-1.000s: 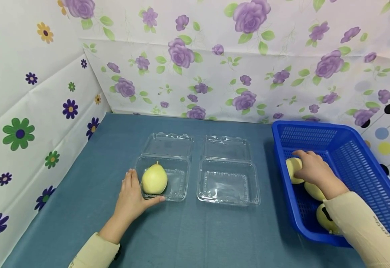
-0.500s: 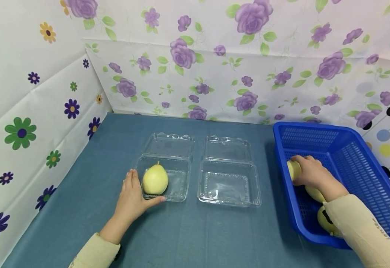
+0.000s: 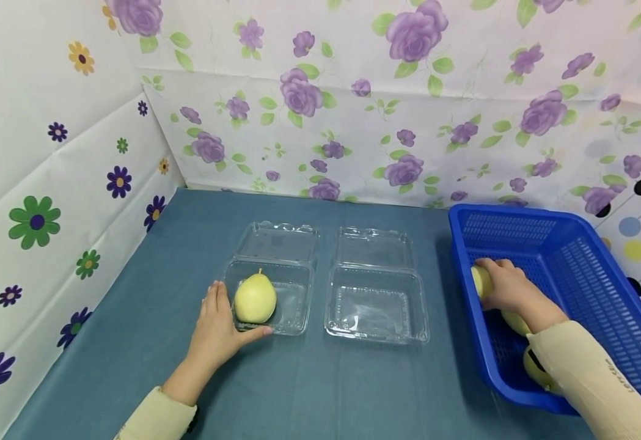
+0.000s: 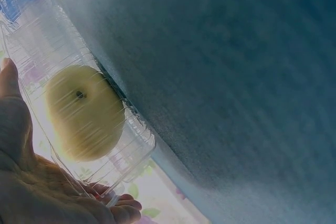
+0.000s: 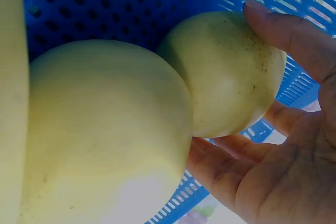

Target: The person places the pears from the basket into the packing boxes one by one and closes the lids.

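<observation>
My left hand [image 3: 210,333] rests at the near left corner of an open clear plastic clamshell box [image 3: 293,308], fingers straight along its side and thumb out along the front edge. One yellow-green pear [image 3: 255,299] stands in that box, stem up; the left wrist view shows this pear [image 4: 84,114] through the clear wall. Inside the blue basket, my right hand [image 3: 512,296] grips another pear [image 3: 482,282] by the left wall. In the right wrist view, thumb and fingers go round this speckled pear [image 5: 226,77], beside a nearer pear [image 5: 110,135].
A second open clamshell box [image 3: 375,305] with nothing in it stands right of the first. The blue basket [image 3: 476,342] has raised slotted walls. More pears, one of them [image 3: 540,370] near its front, lie under my right arm. Flowered sheets [image 3: 353,128] hang behind and left.
My right hand has closed round the pear at the basket's left wall and shifted slightly left with it. The left hand and the boxes have stayed in place.
</observation>
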{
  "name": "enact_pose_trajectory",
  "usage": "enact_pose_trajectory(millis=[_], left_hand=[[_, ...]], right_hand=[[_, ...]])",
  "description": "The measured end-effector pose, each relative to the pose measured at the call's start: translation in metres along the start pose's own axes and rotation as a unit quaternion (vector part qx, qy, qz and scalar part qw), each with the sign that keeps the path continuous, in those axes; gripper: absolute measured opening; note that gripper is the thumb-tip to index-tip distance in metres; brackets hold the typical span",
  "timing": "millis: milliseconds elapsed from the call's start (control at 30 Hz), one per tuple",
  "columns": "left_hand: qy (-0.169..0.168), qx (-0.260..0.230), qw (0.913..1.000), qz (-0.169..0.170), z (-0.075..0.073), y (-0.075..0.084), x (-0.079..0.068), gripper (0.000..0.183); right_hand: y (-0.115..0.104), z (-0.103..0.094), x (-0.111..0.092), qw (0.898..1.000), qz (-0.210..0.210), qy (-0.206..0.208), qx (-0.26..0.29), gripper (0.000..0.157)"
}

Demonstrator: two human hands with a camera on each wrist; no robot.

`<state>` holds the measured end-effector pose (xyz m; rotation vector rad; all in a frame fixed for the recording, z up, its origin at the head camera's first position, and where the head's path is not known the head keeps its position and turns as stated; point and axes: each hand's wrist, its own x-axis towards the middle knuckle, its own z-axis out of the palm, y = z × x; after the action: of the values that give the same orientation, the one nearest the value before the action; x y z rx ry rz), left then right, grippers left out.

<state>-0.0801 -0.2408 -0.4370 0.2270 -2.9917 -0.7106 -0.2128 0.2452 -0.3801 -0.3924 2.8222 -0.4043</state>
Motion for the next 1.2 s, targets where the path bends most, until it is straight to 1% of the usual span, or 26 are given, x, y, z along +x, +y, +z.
enact_pose_trajectory(millis=[167,367,567,700,967,1200], left_hand=[[0.004,0.0,1.0,0.001,0.0012,-0.0006,0.0,0.129],[0.0,-0.001,1.0,-0.001,0.0012,-0.0012,-0.0001,0.129],[0.003,-0.002,1.0,0.003,0.001,-0.001,-0.0001,0.128],[-0.001,-0.004,1.0,0.001,0.0003,-0.0008,0.0001,0.129],[0.007,-0.003,0.9999,0.007,-0.0001,-0.0005,0.0,0.128],[0.007,0.0,1.0,0.006,0.0009,-0.0007,0.0,0.128]], right_hand=[[0.0003,0.0015,0.0003,1.0,-0.002,0.0,0.002,0.084],[0.0035,0.003,0.003,1.0,0.003,-0.016,0.013,0.087],[0.0091,0.0063,0.008,0.999,0.007,-0.028,0.022,0.091],[0.0086,0.0066,0.009,0.999,0.009,-0.036,0.027,0.093],[0.0065,0.0061,0.0086,0.998,0.007,-0.041,0.035,0.094],[0.0075,0.0073,0.009,0.999,0.009,-0.038,0.029,0.091]])
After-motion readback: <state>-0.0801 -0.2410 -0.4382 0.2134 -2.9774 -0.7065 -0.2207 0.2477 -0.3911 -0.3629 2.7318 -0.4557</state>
